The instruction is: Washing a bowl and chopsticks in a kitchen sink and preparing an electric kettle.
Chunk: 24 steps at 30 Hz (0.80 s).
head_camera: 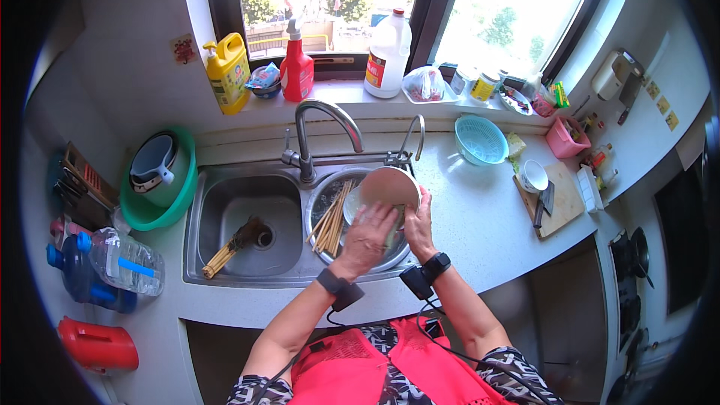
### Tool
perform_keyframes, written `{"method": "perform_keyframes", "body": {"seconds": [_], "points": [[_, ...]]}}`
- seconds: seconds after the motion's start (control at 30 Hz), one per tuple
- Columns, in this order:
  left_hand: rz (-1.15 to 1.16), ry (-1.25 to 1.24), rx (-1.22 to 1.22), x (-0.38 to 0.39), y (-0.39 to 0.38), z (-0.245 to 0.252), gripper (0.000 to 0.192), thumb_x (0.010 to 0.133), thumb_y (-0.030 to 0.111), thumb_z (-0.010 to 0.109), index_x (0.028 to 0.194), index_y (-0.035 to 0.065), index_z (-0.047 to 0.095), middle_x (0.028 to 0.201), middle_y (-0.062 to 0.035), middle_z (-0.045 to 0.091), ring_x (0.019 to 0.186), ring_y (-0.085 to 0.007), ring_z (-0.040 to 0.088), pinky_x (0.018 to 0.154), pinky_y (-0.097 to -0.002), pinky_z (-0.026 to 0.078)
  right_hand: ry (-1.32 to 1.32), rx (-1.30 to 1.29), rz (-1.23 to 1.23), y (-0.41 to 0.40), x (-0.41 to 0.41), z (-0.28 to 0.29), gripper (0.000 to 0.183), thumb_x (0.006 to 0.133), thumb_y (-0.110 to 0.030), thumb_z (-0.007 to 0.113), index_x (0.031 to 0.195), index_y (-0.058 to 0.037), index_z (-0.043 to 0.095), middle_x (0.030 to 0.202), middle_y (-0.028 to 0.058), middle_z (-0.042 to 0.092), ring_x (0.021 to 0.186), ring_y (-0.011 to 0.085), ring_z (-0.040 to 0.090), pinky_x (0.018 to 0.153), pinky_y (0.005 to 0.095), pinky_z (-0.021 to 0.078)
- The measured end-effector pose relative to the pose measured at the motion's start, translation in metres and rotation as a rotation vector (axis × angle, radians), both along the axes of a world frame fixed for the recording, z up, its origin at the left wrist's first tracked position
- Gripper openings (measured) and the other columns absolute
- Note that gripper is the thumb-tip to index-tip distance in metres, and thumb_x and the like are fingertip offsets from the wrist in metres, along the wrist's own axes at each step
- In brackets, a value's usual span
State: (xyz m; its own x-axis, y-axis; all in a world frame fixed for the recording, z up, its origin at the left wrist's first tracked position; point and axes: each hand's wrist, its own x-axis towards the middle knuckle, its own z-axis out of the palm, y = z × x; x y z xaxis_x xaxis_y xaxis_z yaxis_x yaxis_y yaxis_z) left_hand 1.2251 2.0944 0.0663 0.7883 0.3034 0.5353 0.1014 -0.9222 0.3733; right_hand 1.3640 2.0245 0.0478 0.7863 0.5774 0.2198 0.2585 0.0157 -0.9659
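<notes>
My right hand grips the rim of a pale round bowl, tilted up over the right sink basin. Flat against the bowl's lower part lies my left hand, its fingers stretched out and slightly blurred. A greenish patch shows beside its fingertips; whether it is a cloth under the hand I cannot tell. Below, a round metal basin sits in the right sink. Several wooden chopsticks lean in it at the left, next to another whitish bowl, partly hidden.
The left sink holds a bundled stick brush near its drain. A curved faucet rises behind. On the right counter are a blue colander, a cutting board, a cleaver and a small white bowl. Water jugs stand left.
</notes>
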Motion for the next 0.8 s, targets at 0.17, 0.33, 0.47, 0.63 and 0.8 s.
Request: {"method": "perform_keyframes", "body": {"seconds": [0.17,0.33,0.47,0.63,0.8], "points": [[-0.208,0.143,0.219,-0.011,0.029,0.011,0.063,0.072,0.021,0.070,0.130,0.0102,0.051,0.134,-0.0099,0.050,0.135,-0.0250,0.037,0.114,-0.0441,0.018,0.324,0.043,0.025,-0.016,-0.005,0.016,0.046,0.096,-0.016,0.047,0.136,0.0023,0.034,0.127,0.0165,0.048,0.117,0.0261,0.047,0.102,0.0344,0.0363],[-0.299,0.007,-0.104,0.008,0.010,-0.005,0.052,0.072,0.006,0.063,0.123,0.0052,0.054,0.125,-0.0139,0.056,0.124,-0.0284,0.049,0.109,-0.0452,0.029,0.569,0.163,0.090,-0.015,-0.021,0.020,0.051,0.095,-0.017,0.050,0.140,-0.0015,0.032,0.131,0.0167,0.045,0.119,0.0221,0.044,0.101,0.0330,0.0359],[-0.273,0.050,0.001,0.009,-0.008,-0.003,0.047,0.077,0.016,0.067,0.122,0.0060,0.056,0.127,-0.0136,0.055,0.123,-0.0266,0.050,0.109,-0.0474,0.028,0.708,0.214,0.064,-0.028,-0.023,0.012,0.055,0.095,-0.027,0.052,0.140,-0.0040,0.031,0.132,0.0160,0.044,0.117,0.0237,0.047,0.085,0.0371,0.0489],[-0.202,0.140,0.204,-0.005,0.022,0.002,0.050,0.075,0.020,0.071,0.120,0.0046,0.056,0.126,-0.0135,0.056,0.124,-0.0285,0.048,0.111,-0.0457,0.026,0.729,0.061,0.136,-0.033,-0.029,0.039,0.053,0.091,-0.037,0.057,0.132,-0.0087,0.039,0.119,0.0118,0.053,0.099,0.0223,0.060,0.061,0.0323,0.0553],[-0.342,0.016,-0.167,0.015,-0.020,0.005,0.053,0.077,0.007,0.063,0.129,0.0024,0.050,0.129,-0.0153,0.053,0.123,-0.0312,0.048,0.106,-0.0431,0.034,0.813,0.316,0.112,-0.031,-0.028,0.014,0.047,0.094,-0.031,0.054,0.130,-0.0034,0.041,0.119,0.0116,0.054,0.110,0.0218,0.053,0.089,0.0358,0.0479]]}}
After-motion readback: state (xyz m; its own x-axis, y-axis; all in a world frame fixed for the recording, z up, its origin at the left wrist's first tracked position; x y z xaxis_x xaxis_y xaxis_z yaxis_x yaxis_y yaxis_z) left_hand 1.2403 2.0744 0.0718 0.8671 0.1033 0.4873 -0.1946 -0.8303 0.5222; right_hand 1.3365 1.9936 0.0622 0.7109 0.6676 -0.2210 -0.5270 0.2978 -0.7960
